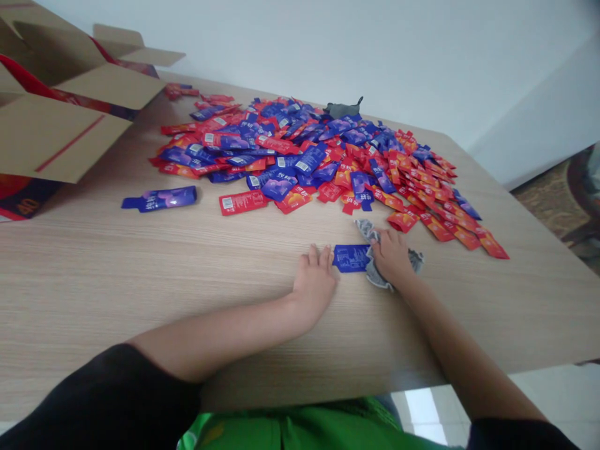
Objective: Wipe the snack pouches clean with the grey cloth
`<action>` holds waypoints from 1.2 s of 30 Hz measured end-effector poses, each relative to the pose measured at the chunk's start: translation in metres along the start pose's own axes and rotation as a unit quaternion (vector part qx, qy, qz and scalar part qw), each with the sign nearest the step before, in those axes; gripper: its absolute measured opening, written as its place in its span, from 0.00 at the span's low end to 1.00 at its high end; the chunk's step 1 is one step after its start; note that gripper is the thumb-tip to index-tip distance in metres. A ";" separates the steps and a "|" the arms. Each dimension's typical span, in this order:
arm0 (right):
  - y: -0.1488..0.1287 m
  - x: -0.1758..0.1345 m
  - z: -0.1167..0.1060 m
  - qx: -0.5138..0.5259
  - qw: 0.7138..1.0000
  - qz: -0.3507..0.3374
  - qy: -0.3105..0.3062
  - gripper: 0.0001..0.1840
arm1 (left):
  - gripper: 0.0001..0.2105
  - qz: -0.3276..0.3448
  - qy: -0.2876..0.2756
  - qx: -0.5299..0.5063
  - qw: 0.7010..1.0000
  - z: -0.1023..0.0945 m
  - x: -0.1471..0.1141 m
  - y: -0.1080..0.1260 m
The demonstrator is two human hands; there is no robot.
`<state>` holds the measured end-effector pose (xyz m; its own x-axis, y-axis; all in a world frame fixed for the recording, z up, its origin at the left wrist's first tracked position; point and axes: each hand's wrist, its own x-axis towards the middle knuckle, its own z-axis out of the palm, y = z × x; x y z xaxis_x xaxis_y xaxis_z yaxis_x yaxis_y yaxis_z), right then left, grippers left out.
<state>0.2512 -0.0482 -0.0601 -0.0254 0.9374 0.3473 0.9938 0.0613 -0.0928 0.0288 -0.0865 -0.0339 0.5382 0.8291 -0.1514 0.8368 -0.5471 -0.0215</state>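
Note:
A blue sachet [351, 258] lies flat on the table with its printed side up. My left hand [315, 284] rests at its left end, fingers stretched out and lying on the sachet's edge. Bunched under my right hand [392, 257] is a grey cloth [377, 275], gripped by closed fingers and pressed over the sachet's right end, which is hidden. Beyond both hands spreads a large heap of red and blue sachets [281, 147]. One blue sachet [162, 199] lies by itself to the left of the heap.
Open cardboard boxes [89, 140] stand at the left, their flaps reaching over the table [140, 269]. A dark grey crumpled item [344, 110] sits at the back of the heap, near the white wall [328, 50]. Overlapping red sachets [450, 212] fan out at the right.

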 end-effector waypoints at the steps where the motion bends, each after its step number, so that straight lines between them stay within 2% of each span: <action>1: -0.001 0.003 -0.002 0.016 1.000 0.005 0.014 0.20 | 0.26 0.001 0.001 -0.001 1.000 0.000 0.000 0.000; 3: -0.017 0.010 -0.007 0.057 0.997 0.008 0.047 0.21 | 0.26 0.002 0.001 -0.005 1.000 -0.003 -0.001 0.000; 5: -0.044 0.016 -0.010 0.089 0.994 -0.011 0.062 0.21 | 0.25 0.002 0.001 -0.013 1.000 -0.005 -0.001 -0.001; 8: -0.081 0.017 -0.006 0.083 0.991 -0.101 -0.008 0.20 | 0.22 0.004 -0.005 -0.023 1.000 -0.009 -0.002 -0.001; 10: -0.087 0.012 0.000 0.054 0.988 -0.134 -0.052 0.20 | 0.23 0.005 -0.008 -0.023 1.000 -0.010 -0.002 -0.001; 12: -0.072 0.006 0.005 0.024 0.991 -0.117 -0.060 0.20 | 0.24 0.005 -0.013 -0.017 1.000 -0.009 -0.001 -0.002; 17: -0.001 -0.005 0.006 -0.009 1.000 -0.004 -0.014 0.21 | 0.26 0.003 -0.018 -0.007 1.000 -0.007 -0.001 -0.002; 20: 0.011 -0.002 -0.002 0.002 1.000 0.016 0.014 0.21 | 0.25 0.001 -0.012 -0.006 1.000 -0.007 -0.001 -0.001; 22: -0.004 0.004 -0.010 0.024 0.999 0.016 0.039 0.21 | 0.25 0.001 -0.008 -0.006 1.000 -0.007 -0.001 -0.001; 24: -0.033 0.010 -0.015 0.051 0.997 -0.007 0.052 0.20 | 0.25 0.000 -0.008 -0.008 1.000 -0.008 -0.001 -0.001; 27: -0.074 0.015 -0.015 0.077 0.994 -0.077 0.015 0.20 | 0.25 -0.003 -0.008 -0.014 1.000 -0.009 -0.001 -0.001; 29: -0.081 0.013 -0.009 0.066 0.993 -0.099 -0.013 0.20 | 0.25 -0.001 -0.009 -0.013 1.000 -0.010 -0.001 -0.002; 31: -0.064 0.009 -0.004 0.037 0.996 -0.082 -0.026 0.20 | 0.26 0.005 -0.011 -0.006 1.000 -0.009 -0.001 -0.002; 33: -0.028 0.006 -0.006 0.014 0.999 -0.030 -0.028 0.18 | 0.26 0.011 -0.012 0.000 1.000 -0.007 -0.002 -0.002; 36: 0.028 0.009 -0.026 0.032 0.997 0.070 -0.022 0.15 | 0.26 0.008 -0.010 -0.004 1.000 -0.003 -0.001 -0.001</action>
<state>0.2816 -0.0469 -0.0358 0.1070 0.9522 0.2862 0.9789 -0.0504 -0.1981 0.0272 -0.0865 -0.0303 0.5493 0.8180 -0.1711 0.8290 -0.5592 -0.0119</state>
